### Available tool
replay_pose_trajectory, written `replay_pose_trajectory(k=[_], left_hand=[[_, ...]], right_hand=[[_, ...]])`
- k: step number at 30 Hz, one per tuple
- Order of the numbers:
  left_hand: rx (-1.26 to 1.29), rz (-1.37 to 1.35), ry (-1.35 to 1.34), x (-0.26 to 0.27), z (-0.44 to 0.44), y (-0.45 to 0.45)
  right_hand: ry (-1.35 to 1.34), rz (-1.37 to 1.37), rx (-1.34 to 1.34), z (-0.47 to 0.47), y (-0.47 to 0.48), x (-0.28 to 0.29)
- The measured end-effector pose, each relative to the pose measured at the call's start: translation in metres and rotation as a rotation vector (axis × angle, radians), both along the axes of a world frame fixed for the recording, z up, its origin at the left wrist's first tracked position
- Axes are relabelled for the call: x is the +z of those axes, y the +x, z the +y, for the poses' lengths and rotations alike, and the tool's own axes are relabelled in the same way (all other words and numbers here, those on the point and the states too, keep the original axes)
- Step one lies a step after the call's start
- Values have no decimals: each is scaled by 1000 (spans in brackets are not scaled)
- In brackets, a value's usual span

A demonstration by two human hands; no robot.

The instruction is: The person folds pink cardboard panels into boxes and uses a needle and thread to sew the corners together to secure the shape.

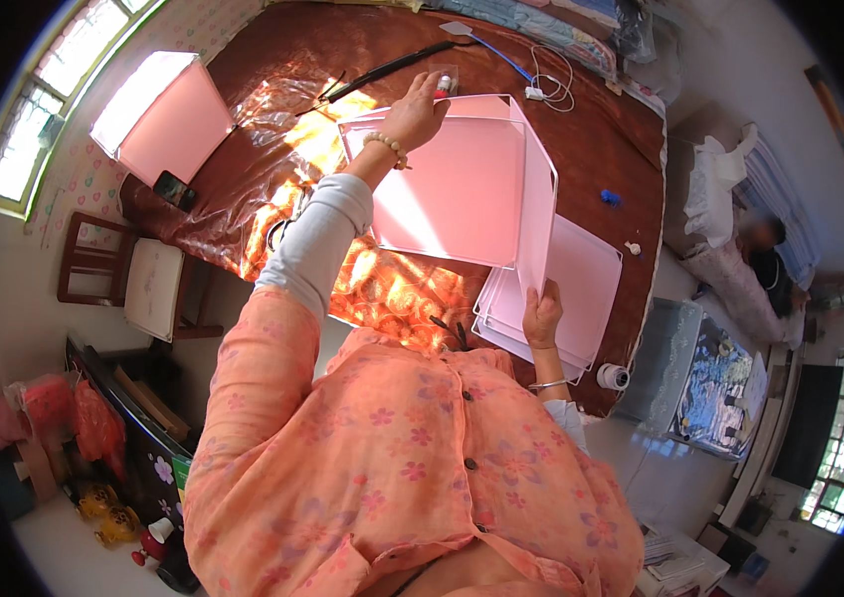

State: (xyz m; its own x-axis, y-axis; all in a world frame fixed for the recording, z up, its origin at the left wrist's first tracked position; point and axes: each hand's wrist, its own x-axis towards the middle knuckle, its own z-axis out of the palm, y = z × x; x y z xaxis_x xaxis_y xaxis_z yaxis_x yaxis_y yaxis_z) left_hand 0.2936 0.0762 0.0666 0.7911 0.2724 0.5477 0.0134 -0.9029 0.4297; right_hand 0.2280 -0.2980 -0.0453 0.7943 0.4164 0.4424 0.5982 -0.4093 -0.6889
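Note:
Before me stands a half-enclosed box of pink panels with thin white rims, resting on the bed. My left hand, a beaded bracelet at its wrist, lies across the box's far upper edge with fingers stretched out; its palm side is hidden, so whether it grips the rim does not show. Fingers and thumb of my right hand pinch the near lower edge of the right-hand side panel. Below that hand a stack of similar loose panels lies on the bed, partly covered by the box.
A finished-looking pink box stands at the far left beside a phone. On the brown bed cover are a blue fly swatter, a white cable, a blue item and a white roll. Another person is at right.

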Motion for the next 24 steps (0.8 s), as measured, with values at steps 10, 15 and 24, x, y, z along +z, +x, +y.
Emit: replay_pose_trajectory(k=[10,15,24], left_hand=[[-139,517,-562,-11,-59,17],[-198,281,-586,16,-27,-54],[-541,71,-516,62,10,-151]], right_hand=[[183,98,-154,-19,-22,-25],[187,94,-165,-5,1,-23],[209,23,-128,84,51,-49]])
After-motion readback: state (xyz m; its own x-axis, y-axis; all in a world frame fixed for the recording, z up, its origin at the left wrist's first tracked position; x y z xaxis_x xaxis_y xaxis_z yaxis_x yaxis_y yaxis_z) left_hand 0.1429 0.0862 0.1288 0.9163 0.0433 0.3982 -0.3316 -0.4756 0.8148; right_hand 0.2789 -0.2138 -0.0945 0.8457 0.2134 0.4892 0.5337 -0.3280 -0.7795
